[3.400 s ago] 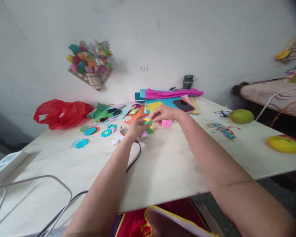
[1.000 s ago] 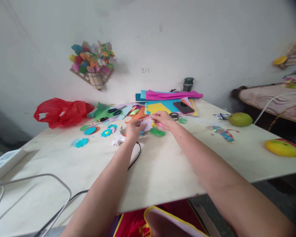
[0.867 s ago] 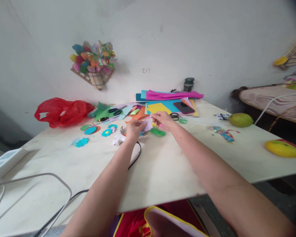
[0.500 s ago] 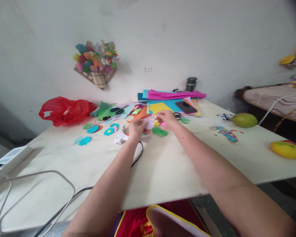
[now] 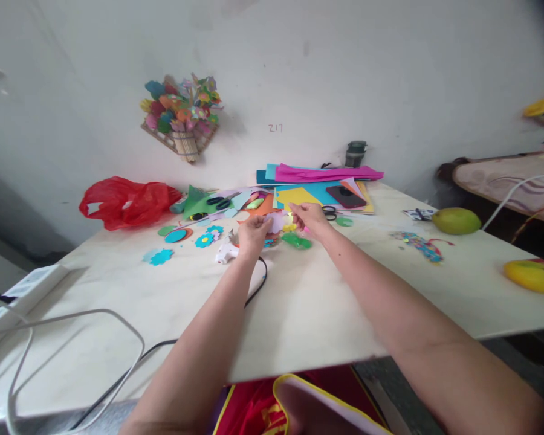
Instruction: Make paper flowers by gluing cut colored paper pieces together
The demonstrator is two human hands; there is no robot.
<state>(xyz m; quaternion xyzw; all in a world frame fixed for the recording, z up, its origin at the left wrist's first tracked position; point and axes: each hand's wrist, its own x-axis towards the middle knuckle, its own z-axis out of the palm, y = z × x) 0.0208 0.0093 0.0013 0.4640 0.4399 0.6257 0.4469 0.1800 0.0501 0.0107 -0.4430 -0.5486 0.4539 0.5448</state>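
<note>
My left hand (image 5: 252, 235) pinches a lilac paper flower (image 5: 276, 223) at its left edge. Just right of the flower, my right hand (image 5: 310, 219) has its thumb and fingertips pressed together; anything between them is too small to name. Yellow paper pieces (image 5: 289, 227) and a crumpled green piece (image 5: 296, 241) lie below my fingers. Beside my left wrist lies a white glue gun (image 5: 226, 253), its black cord running under my forearm. Blue paper flowers (image 5: 204, 240) and a blue paper disc (image 5: 176, 235) rest to the left.
Scissors (image 5: 223, 200), coloured sheets (image 5: 299, 197) and a phone (image 5: 346, 196) lie toward the wall. A red plastic bag (image 5: 129, 203) stands back left. Mangoes (image 5: 456, 221) are on the right. A power strip (image 5: 25, 290) and a looping white cable (image 5: 136, 332) occupy the left.
The lilac flower now shows more of its face between my hands. Both hands have barely moved. The whole view has shifted slightly.
</note>
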